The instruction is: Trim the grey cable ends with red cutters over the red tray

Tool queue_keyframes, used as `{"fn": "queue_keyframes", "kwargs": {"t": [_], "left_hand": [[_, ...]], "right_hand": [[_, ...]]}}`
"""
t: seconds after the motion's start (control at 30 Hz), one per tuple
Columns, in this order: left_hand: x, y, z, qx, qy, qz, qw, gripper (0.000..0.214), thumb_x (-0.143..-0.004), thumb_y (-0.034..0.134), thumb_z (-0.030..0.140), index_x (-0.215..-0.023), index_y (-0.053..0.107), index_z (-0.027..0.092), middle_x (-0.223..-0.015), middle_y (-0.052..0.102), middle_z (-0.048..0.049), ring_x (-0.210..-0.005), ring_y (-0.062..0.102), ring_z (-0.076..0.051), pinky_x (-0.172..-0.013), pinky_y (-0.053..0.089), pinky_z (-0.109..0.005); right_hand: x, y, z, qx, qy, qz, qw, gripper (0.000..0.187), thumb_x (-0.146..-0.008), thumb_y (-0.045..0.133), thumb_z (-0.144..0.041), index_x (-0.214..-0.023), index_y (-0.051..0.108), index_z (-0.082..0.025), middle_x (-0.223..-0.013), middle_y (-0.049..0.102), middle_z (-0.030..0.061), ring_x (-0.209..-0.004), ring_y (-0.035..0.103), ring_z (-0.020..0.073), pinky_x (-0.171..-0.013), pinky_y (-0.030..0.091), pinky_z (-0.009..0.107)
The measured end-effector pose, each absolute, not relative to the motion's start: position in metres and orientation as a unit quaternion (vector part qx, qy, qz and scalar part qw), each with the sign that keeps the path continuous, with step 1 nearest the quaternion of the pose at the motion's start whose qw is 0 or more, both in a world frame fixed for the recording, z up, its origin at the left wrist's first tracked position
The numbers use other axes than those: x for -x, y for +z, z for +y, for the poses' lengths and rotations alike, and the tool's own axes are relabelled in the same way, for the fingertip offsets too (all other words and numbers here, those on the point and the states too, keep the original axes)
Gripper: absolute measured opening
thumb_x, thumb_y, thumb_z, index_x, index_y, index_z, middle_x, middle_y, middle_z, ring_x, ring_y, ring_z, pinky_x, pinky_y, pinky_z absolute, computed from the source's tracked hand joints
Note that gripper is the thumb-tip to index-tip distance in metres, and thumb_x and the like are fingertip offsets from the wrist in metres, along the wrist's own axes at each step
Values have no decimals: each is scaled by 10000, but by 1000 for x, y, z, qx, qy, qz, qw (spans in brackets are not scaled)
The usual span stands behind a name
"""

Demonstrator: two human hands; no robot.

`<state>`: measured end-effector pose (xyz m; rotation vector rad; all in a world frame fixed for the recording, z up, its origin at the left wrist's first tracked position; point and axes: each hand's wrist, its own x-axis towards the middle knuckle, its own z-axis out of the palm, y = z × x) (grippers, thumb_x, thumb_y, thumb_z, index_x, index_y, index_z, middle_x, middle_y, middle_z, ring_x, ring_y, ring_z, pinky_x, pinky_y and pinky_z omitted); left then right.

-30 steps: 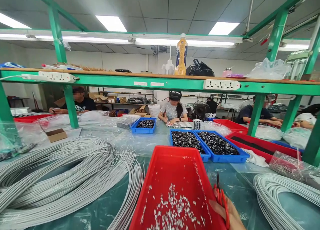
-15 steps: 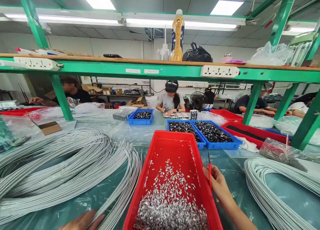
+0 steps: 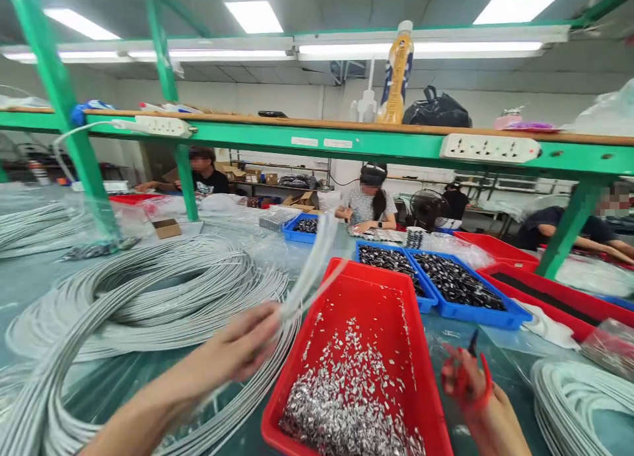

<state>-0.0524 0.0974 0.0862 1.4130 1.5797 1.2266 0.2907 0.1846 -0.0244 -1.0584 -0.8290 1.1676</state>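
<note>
My left hand (image 3: 247,340) is closed round a bundle of pale grey cables (image 3: 310,271), whose blurred ends point up and away over the left rim of the red tray (image 3: 369,297). Small silvery bits (image 3: 341,390) are heaped in the tray's near half and scattered thinly further back. On the tray's right side, my right hand (image 3: 470,380) holds red-handled scissors (image 3: 488,377); motion smears its fingers, and the dark blades tip upward. Large loops of the same cable (image 3: 163,297) lie to the left, partly behind my left forearm.
Blue trays of black parts (image 3: 460,288) stand beyond the red tray. Another cable coil (image 3: 569,403) lies at the right. A green shelf beam (image 3: 386,146) with power strips crosses above the table. A co-worker (image 3: 369,202) sits opposite; others are further off.
My left hand has risen from the lower edge and moved right, lifting the cable ends. The scissors have swung down beside the tray in my right hand. The view has turned left.
</note>
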Motion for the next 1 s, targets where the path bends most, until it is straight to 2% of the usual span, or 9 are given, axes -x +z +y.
{"fn": "queue_keyframes", "kwargs": {"t": [0.07, 0.17, 0.27, 0.4, 0.53, 0.6, 0.7, 0.9, 1.0], "left_hand": [[24, 98, 100, -580, 405, 496, 504, 356, -848, 439, 486, -1039, 569, 215, -581, 423, 68, -445, 399, -60, -372, 264, -143], [-8, 106, 114, -628, 370, 382, 569, 269, -876, 442, 415, -815, 556, 178, -517, 359, 92, -396, 284, -42, -351, 199, -144], [-27, 98, 130, -585, 374, 298, 655, 230, -875, 471, 383, -919, 550, 171, -493, 409, 98, -331, 276, -35, -332, 208, -162], [-42, 71, 138, -492, 390, 272, 729, 388, -734, 618, 512, -913, 575, 171, -517, 501, 63, -350, 366, -55, -364, 254, -194], [-44, 46, 134, -565, 315, 276, 711, 529, -677, 602, 638, -908, 643, 164, -510, 441, 76, -424, 311, -47, -452, 212, -198], [-39, 43, 132, -592, 290, 285, 696, 508, -688, 611, 610, -988, 664, 204, -555, 409, 78, -464, 304, -53, -500, 239, -200], [-30, 44, 130, -607, 266, 315, 679, 473, -691, 639, 572, -1024, 674, 237, -665, 518, 41, -531, 365, -75, -554, 285, -213], [-34, 36, 135, -624, 255, 322, 665, 626, -690, 489, 709, -852, 712, 146, -587, 457, 34, -501, 337, -71, -477, 214, -208], [-42, 40, 136, -594, 279, 357, 665, 677, -636, 485, 757, -815, 671, 131, -573, 505, 27, -475, 383, -72, -450, 239, -202]], "right_hand": [[-293, -25, 185, 469, 499, -376, 624, 518, -703, 677, -536, -1050, 523, -183, -659, 703, -37, -518, 560, 131, -577, 479, 242], [-293, -16, 184, 472, 478, -422, 609, 620, -655, 711, -547, -1113, 481, -198, -674, 726, -31, -464, 545, 135, -619, 472, 268], [-278, 14, 179, 434, 468, -480, 602, 581, -721, 632, -578, -1153, 494, -215, -622, 690, -58, -350, 441, 93, -570, 447, 276], [-239, 69, 171, 376, 455, -586, 555, 350, -787, 642, -427, -1061, 517, -248, -804, 700, -13, -328, 426, 39, -475, 414, 246], [-209, 96, 165, 328, 429, -644, 543, 248, -807, 619, -404, -965, 485, -268, -984, 655, 3, -379, 446, 45, -423, 399, 218], [-204, 97, 164, 323, 422, -660, 531, 181, -823, 617, -351, -924, 499, -259, -921, 662, -8, -460, 492, 70, -491, 430, 216], [-206, 94, 165, 325, 419, -677, 510, 104, -808, 639, -233, -849, 544, -229, -809, 663, -6, -644, 555, 117, -600, 447, 214], [-210, 96, 165, 321, 432, -688, 487, 96, -781, 639, -204, -844, 568, -213, -793, 661, 0, -658, 577, 139, -588, 461, 231], [-206, 99, 161, 328, 413, -709, 469, 78, -759, 637, -151, -805, 591, -194, -742, 667, 10, -682, 600, 171, -621, 473, 264]]}}
